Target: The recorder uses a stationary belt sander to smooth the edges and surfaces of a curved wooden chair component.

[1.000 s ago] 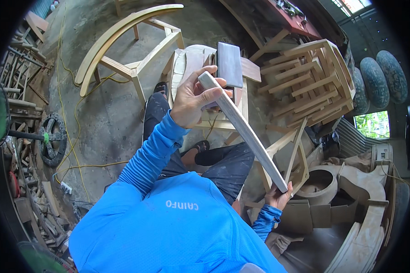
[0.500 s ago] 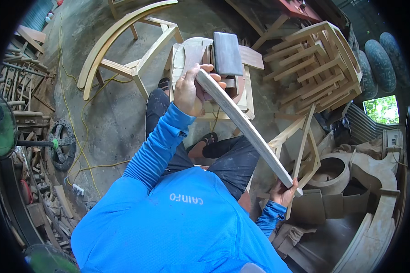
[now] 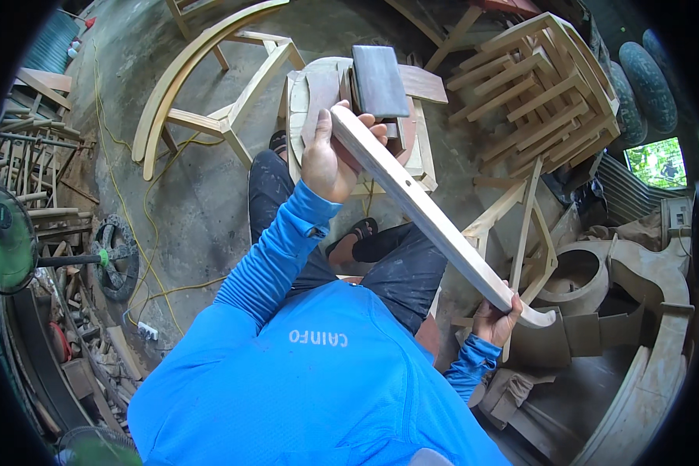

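A long, pale wooden piece slants across in front of me, from upper left to lower right. Its broad face shows a small dark hole, and its lower right end curls into a hook. My left hand is closed around the upper end, thumb along one side and fingertips showing beyond the other. Near the lower end, my right hand grips it from below. Just past my left hand, a grey rectangular pad sits on a low wooden work stand.
A curved-back wooden frame stands at the far left, and stacked wooden frames rise at the far right. Close to my right hand is a slim wooden frame. A yellow cord crosses the floor; a green fan stands left.
The wooden piece has been rolled in my hands, so its broad face, hole and hooked end now show. My right hand has shifted slightly right; both hands keep hold.
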The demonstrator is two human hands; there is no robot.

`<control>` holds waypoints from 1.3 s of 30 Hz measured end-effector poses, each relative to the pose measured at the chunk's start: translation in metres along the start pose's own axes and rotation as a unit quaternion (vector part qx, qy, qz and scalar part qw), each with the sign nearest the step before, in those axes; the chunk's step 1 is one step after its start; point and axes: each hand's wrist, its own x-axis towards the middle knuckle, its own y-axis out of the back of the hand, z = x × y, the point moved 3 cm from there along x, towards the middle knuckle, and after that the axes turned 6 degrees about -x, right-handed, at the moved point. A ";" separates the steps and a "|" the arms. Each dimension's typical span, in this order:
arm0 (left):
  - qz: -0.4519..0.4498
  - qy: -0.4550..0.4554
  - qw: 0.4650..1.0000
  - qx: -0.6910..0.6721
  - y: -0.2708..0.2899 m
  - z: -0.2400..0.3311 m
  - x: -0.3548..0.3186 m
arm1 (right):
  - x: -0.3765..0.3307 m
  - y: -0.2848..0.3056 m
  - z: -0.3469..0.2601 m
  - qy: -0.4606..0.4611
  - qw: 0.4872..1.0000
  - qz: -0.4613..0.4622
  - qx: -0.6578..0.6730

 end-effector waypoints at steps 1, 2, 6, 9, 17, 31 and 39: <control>0.005 0.003 1.000 0.010 -0.002 -0.003 -0.002 | -0.002 0.000 0.000 0.014 1.000 -0.003 0.005; 0.005 0.003 1.000 0.009 -0.001 -0.006 -0.002 | -0.004 -0.001 0.000 0.014 1.000 -0.003 0.004; -0.026 0.035 0.999 0.000 0.002 -0.020 -0.008 | -0.014 -0.019 -0.007 0.040 0.993 -0.106 -0.019; -0.014 0.048 0.999 -0.015 0.007 -0.031 -0.009 | -0.016 -0.026 -0.015 0.076 0.985 -0.146 -0.053; 0.016 0.109 0.978 0.176 0.025 -0.034 0.011 | -0.021 -0.042 -0.028 0.155 0.959 -0.196 -0.135; -0.285 -0.434 0.603 0.606 -0.030 -0.045 0.140 | 0.019 -0.286 0.011 0.445 0.723 -0.331 -0.412; -0.170 -0.305 0.674 0.651 -0.032 -0.049 0.175 | 0.008 -0.395 -0.003 0.428 0.636 -0.322 -0.556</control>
